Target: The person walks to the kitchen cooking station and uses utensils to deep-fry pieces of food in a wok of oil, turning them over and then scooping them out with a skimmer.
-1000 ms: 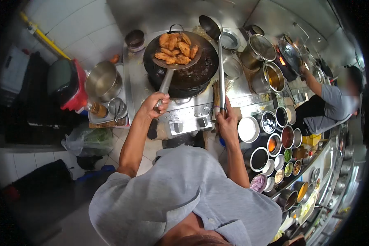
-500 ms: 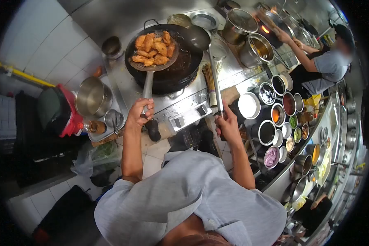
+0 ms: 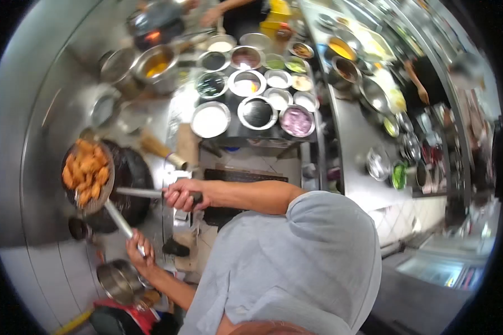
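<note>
My left hand (image 3: 140,249) is closed around the handle of a perforated strainer (image 3: 110,181). Golden-brown fried pieces (image 3: 85,170) are heaped in it, above the left side of a black wok (image 3: 134,176). My right hand (image 3: 185,195) grips the dark end of a ladle (image 3: 142,192), whose metal shaft points left over the wok. The ladle's bowl cannot be made out against the dark wok and behind the strainer. Beside the wok lies a bamboo brush (image 3: 153,146).
Several bowls of sauces and chopped ingredients, including a purple onion bowl (image 3: 297,121), stand ahead. Steel pots (image 3: 165,61) sit beyond the wok, near a flame. Another person's forearm (image 3: 229,8) shows at the top. A large steel pot (image 3: 113,282) stands lower left.
My view has swung to the right, so the wok and both hands now appear farther left. The ladle head, earlier above the wok's right rim, no longer shows clearly. Both hands keep their grips.
</note>
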Action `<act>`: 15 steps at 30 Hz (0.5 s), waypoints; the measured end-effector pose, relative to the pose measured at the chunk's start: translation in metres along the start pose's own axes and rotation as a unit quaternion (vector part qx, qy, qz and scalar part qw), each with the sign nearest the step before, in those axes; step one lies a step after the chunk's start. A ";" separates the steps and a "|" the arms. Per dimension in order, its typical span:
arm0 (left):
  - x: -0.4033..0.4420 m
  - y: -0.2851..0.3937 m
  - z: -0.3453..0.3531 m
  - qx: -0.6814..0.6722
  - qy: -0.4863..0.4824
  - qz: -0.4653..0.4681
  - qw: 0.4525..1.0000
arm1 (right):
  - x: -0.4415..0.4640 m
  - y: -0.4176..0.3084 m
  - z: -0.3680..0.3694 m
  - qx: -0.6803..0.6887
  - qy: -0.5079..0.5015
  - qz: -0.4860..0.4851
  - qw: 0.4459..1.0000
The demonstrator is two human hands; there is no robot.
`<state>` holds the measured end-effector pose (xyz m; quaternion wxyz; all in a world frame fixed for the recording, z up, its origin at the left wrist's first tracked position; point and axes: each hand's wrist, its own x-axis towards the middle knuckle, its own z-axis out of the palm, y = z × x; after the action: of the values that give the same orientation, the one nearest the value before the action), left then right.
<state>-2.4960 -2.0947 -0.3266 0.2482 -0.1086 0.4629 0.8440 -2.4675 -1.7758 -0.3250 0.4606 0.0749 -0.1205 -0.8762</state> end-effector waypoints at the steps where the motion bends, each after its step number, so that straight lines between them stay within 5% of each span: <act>1: -0.010 -0.009 0.021 0.029 -0.013 0.008 0.999 | -0.021 0.004 -0.009 -0.018 -0.013 -0.013 1.000; 8: -0.057 -0.082 0.146 0.097 -0.093 -0.016 0.991 | -0.205 0.085 0.017 -0.068 0.008 -0.168 0.983; 15: -0.048 -0.188 0.291 0.168 -0.235 -0.142 0.947 | -0.371 0.175 -0.004 -0.039 -0.020 -0.377 0.925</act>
<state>-2.3443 -1.7823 -0.2840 0.4815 0.0712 0.5062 0.7120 -2.1192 -1.5663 -0.2723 0.0960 0.0792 -0.0580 -0.9905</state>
